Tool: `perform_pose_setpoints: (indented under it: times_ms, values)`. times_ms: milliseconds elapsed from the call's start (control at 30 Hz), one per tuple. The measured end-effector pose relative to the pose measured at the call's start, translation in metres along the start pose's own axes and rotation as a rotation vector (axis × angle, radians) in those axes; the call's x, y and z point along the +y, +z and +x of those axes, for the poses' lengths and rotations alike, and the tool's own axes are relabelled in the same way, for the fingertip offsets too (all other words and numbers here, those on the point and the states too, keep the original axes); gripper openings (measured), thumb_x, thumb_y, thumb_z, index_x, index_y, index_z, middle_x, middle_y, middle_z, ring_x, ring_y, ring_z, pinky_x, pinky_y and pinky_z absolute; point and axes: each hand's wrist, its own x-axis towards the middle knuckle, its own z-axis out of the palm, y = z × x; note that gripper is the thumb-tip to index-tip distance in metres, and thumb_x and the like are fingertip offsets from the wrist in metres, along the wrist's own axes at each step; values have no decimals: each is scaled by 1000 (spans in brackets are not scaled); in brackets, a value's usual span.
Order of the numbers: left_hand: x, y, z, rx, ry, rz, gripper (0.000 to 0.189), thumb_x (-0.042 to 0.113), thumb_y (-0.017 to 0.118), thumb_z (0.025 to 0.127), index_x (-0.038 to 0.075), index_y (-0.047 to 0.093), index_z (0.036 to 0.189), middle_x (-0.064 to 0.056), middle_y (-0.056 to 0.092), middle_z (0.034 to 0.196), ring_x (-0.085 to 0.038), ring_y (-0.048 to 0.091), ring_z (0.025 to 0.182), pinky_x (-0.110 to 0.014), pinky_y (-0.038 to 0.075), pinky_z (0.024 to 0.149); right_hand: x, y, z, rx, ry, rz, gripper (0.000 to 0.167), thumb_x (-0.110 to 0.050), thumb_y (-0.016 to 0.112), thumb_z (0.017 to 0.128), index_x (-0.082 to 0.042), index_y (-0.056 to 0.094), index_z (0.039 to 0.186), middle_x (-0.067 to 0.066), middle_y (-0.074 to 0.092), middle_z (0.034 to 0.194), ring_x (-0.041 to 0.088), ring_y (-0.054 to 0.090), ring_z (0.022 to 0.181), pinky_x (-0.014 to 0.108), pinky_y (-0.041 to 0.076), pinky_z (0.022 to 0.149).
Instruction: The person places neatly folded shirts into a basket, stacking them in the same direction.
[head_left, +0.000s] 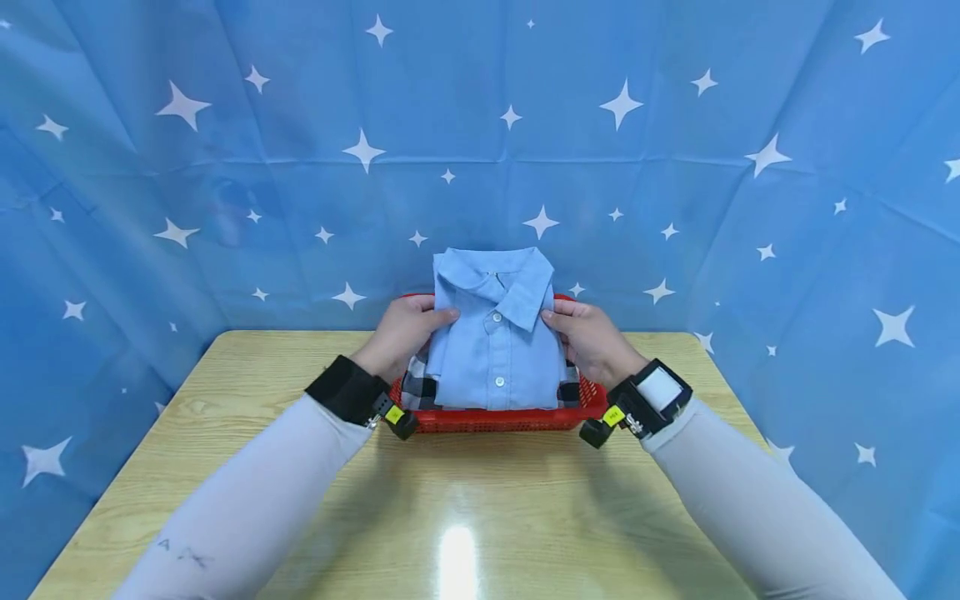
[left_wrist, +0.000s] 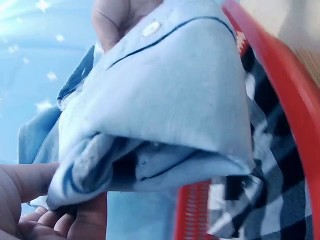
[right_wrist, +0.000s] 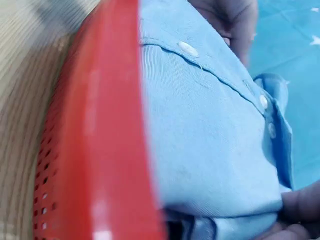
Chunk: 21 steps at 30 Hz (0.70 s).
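Note:
A folded light blue button-up shirt (head_left: pixel 480 350) is tilted up over a red perforated plastic basket (head_left: pixel 495 421), collar at the far end. My left hand (head_left: pixel 405 329) pinches its left side, thumb on top and fingers beneath, as the left wrist view also shows around the folded edge (left_wrist: pixel 80 175). On the opposite side my right hand (head_left: pixel 588 337) grips the shirt the same way, thumb near the collar. Under the shirt, a black-and-white checked cloth (head_left: pixel 418 387) lies in the basket. The near edge of the shirt overlaps the basket's front rim in the head view.
The basket stands on a light wooden table (head_left: pixel 300 467) near its far edge. Behind and at both sides hangs a blue curtain (head_left: pixel 480 100) with white stars. Each wrist wears a black strap with a small camera.

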Motion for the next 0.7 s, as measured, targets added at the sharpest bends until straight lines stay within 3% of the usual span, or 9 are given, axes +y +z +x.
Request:
perform_pose_setpoints:
  times_ms: [200, 367, 433, 500, 567, 700]
  values:
    - [-20, 12, 33, 36, -124, 33, 37, 23, 68, 101, 4, 68, 133, -11, 67, 126, -25, 60, 107, -39, 53, 95, 19, -2, 37, 120, 93, -24, 43, -17, 51, 110, -5, 51, 152, 14, 52, 152, 25, 54, 131, 42, 44, 112]
    - [-35, 13, 43, 5, -220, 47, 31, 20, 66, 102, 3, 68, 128, -11, 66, 115, -25, 62, 102, -43, 54, 100, 36, -2, 49, 126, 163, -74, 48, -16, 49, 110, -6, 44, 157, 15, 50, 152, 27, 51, 130, 45, 42, 116]
    - [-38, 12, 44, -16, -258, 39, 33, 22, 63, 104, 1, 65, 130, -13, 66, 119, -27, 65, 106, -46, 55, 103, 41, -2, 51, 114, 183, -98, 48, -14, 47, 111, -5, 42, 157, 15, 50, 150, 27, 50, 129, 43, 44, 113]
    - [-40, 11, 46, -47, -299, 14, 44, 28, 57, 107, 0, 57, 141, -16, 62, 135, -31, 64, 121, -49, 51, 110, 45, -3, 52, 107, 203, -129, 47, -13, 44, 111, -4, 42, 157, 14, 51, 145, 27, 51, 124, 40, 46, 107]
    - [-41, 11, 48, -88, -340, -45, 56, 34, 49, 110, -1, 43, 153, -19, 50, 154, -35, 53, 140, -51, 42, 119, 49, -3, 53, 111, 232, -148, 45, -12, 42, 110, -2, 45, 154, 15, 51, 139, 27, 51, 120, 38, 46, 103]
    - [-45, 13, 49, -155, -407, -164, 73, 48, 37, 111, 4, 15, 165, -22, 22, 171, -41, 24, 158, -56, 25, 127, 58, -3, 54, 96, 277, -145, 50, -13, 40, 109, 0, 35, 157, 19, 45, 148, 34, 49, 133, 48, 44, 116]
